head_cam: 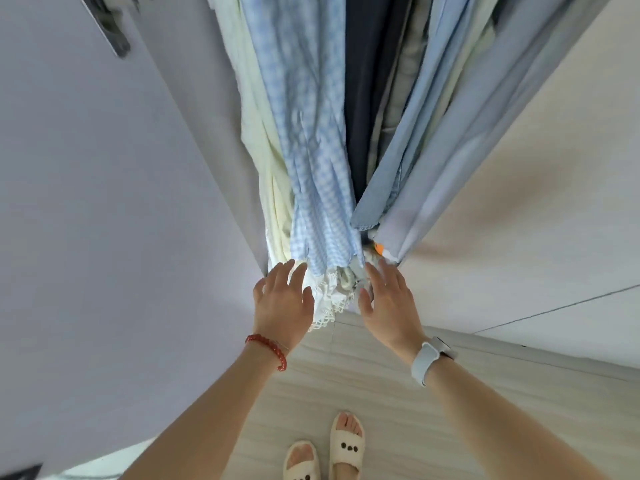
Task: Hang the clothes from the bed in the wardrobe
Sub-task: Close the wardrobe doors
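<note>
Clothes, hanging, in wardrobe (pixel 194 98) between two open doors, filling frame from 12 o'clock down to centre. Items, 9 to 3 o'clock: pale yellow garment (pixel 266 161); blue gingham dress (pixel 311 140) with white lace hem (pixel 329 299); dark navy garment (pixel 363 91); light blue denim piece (pixel 391 168); pale blue-grey fabric (pixel 467 126). Left hand (pixel 282 303), at 6 o'clock of the yellow garment: fingers straight and spread, fingertips at the hems, gripping nothing; red bead bracelet (pixel 268 348) on wrist. Right hand (pixel 389 303), at 6 o'clock of the denim: fingers extended and loose, holding nothing; grey-strapped watch (pixel 429 358) on wrist. Slippers (pixel 323 455), cream, on feet at 6 o'clock on light wood-look floor (pixel 398 393).
</note>
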A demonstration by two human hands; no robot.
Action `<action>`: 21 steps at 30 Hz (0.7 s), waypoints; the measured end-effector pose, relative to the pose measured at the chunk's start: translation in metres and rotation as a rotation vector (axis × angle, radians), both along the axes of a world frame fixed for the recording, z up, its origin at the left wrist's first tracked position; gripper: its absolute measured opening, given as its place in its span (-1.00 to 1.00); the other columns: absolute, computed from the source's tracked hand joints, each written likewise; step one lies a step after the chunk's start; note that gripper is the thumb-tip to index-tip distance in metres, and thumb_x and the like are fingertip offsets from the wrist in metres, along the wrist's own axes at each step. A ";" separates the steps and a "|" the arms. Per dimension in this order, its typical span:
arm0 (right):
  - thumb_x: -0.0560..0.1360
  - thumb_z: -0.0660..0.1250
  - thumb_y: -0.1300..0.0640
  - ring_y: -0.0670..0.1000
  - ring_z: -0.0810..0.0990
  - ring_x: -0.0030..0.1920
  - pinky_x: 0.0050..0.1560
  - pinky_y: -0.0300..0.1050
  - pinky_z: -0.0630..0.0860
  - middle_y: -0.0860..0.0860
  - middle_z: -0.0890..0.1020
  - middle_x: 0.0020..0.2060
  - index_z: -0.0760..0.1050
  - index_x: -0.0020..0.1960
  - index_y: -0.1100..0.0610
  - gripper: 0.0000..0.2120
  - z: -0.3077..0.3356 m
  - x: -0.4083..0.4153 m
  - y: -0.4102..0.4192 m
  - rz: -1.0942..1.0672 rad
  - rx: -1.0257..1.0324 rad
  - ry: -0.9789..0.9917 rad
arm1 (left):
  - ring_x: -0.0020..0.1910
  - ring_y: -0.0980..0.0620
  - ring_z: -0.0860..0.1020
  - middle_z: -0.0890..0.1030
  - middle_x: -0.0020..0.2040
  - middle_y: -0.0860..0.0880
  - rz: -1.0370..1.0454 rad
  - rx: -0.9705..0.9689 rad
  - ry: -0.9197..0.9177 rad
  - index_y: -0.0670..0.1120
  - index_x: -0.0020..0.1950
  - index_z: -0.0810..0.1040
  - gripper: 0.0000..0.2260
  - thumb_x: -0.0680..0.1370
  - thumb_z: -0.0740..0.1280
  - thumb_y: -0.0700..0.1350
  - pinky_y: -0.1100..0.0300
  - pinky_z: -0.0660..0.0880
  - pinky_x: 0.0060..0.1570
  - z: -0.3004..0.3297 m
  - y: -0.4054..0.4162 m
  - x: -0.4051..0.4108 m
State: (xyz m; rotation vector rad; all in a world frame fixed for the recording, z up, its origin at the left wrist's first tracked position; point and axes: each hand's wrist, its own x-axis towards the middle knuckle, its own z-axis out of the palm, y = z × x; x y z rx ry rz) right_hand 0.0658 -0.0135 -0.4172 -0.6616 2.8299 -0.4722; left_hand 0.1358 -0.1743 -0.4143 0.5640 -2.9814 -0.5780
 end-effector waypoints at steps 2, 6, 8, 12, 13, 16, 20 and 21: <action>0.57 0.08 0.06 0.12 0.15 0.43 0.39 -0.01 0.19 0.14 0.22 0.42 0.15 0.45 0.15 -0.53 0.056 0.008 -0.001 -0.003 -0.097 0.037 | 0.39 -0.02 0.29 0.36 0.39 -0.06 -0.037 -0.046 0.104 -0.06 0.40 0.34 -0.61 0.56 0.18 -0.11 0.02 0.14 0.34 0.062 0.002 0.006; 0.57 0.08 0.09 0.09 0.17 0.42 0.38 -0.04 0.17 0.12 0.27 0.40 0.17 0.44 0.15 -0.55 0.167 0.019 -0.014 0.073 -0.256 0.134 | 0.36 -0.02 0.31 0.37 0.38 -0.05 -0.072 -0.204 0.278 -0.07 0.39 0.34 -0.61 0.56 0.17 -0.12 0.03 0.15 0.31 0.184 -0.003 0.018; 0.57 0.10 0.12 0.10 0.23 0.39 0.35 -0.07 0.18 0.13 0.33 0.36 0.23 0.41 0.19 -0.58 0.218 0.025 -0.024 0.147 -0.330 0.219 | 0.35 -0.03 0.33 0.39 0.36 -0.04 -0.049 -0.307 0.353 -0.08 0.37 0.36 -0.63 0.56 0.16 -0.13 0.03 0.15 0.28 0.244 -0.009 0.027; 0.56 0.11 0.15 0.09 0.29 0.35 0.31 -0.05 0.24 0.10 0.38 0.32 0.29 0.38 0.18 -0.61 0.304 0.040 -0.042 0.290 -0.433 0.330 | 0.08 -0.12 0.55 0.61 0.06 -0.09 0.031 -0.509 0.640 -0.16 0.12 0.56 -0.72 0.47 0.18 -0.17 -0.04 0.36 0.07 0.357 -0.010 0.062; 0.56 0.11 0.15 0.09 0.29 0.34 0.31 -0.05 0.25 0.09 0.39 0.32 0.29 0.38 0.17 -0.61 0.321 0.047 -0.046 0.321 -0.465 0.349 | 0.03 -0.12 0.57 0.62 0.02 -0.09 0.054 -0.576 0.706 -0.16 0.07 0.58 -0.72 0.45 0.17 -0.16 -0.04 0.39 0.02 0.381 -0.010 0.075; 0.55 0.11 0.17 0.07 0.31 0.33 0.31 -0.07 0.26 0.06 0.39 0.32 0.29 0.37 0.16 -0.61 0.368 0.068 -0.056 0.423 -0.572 0.395 | 0.07 -0.13 0.56 0.62 0.03 -0.09 0.160 -0.763 0.862 -0.14 0.01 0.59 -0.78 0.42 0.26 -0.20 -0.06 0.38 0.01 0.443 -0.013 0.114; 0.54 0.13 0.19 0.08 0.33 0.32 0.31 -0.11 0.22 0.08 0.41 0.30 0.30 0.36 0.17 -0.61 0.425 0.097 -0.073 0.543 -0.670 0.501 | 0.28 -0.25 0.41 0.52 0.21 -0.18 0.338 -0.966 0.970 -0.16 0.07 0.56 -0.75 0.40 0.32 -0.25 -0.24 0.25 0.17 0.499 -0.024 0.157; 0.54 0.14 0.18 0.09 0.33 0.31 0.32 -0.10 0.22 0.08 0.41 0.31 0.30 0.37 0.17 -0.61 0.438 0.103 -0.077 0.567 -0.680 0.534 | 0.34 -0.28 0.34 0.46 0.28 -0.21 0.395 -0.973 0.967 -0.16 0.14 0.53 -0.69 0.40 0.32 -0.25 -0.29 0.19 0.21 0.510 -0.028 0.165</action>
